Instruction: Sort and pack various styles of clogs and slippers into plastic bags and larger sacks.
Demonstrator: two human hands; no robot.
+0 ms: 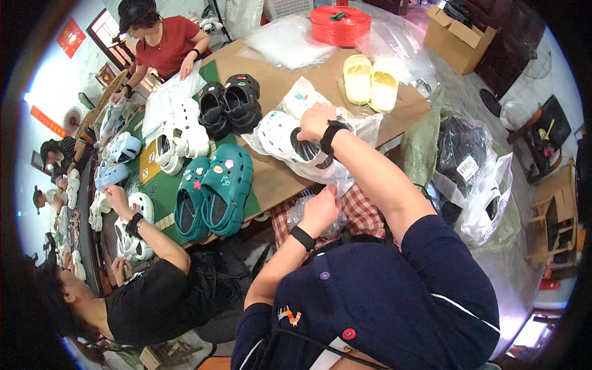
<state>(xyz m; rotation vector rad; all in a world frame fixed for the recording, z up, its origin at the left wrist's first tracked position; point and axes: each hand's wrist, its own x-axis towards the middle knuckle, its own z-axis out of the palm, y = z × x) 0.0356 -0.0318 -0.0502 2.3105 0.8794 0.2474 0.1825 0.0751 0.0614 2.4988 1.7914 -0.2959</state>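
1. The person's right hand [314, 121] rests fingers-down on a white clog [279, 132] that lies inside a clear plastic bag [345, 151] on the table; the fingers press on the shoe's top, but whether they close around it cannot be told. A black band sits on that wrist.
2. The left hand [320, 209] is lower, near the person's lap, with its fingers pinched together on a small crumpled piece of clear plastic [300, 213]. It also wears a black wristband.
3. The bagged clog sits at the near edge of the brown cardboard-covered table [277, 179], just beside the right hand's wrist, with the bag's loose end hanging over the edge toward the checked cloth on the lap.
4. Left of the bag stands a pair of teal clogs [216, 191] with small charms on them, on a green mat [161, 206].
5. Farther back lie a black pair of clogs [231, 105] and a white pair [182, 135].
6. Beyond the right hand stand two pale yellow clogs [370, 83], and behind them a red roll of cord [340, 24].
7. A co-worker in black sits at the left, one hand [114, 198] raised near white clogs; a person in a red shirt [166, 46] works at the far end.
8. Bags of dark goods [462, 154] lie on the floor at the right.
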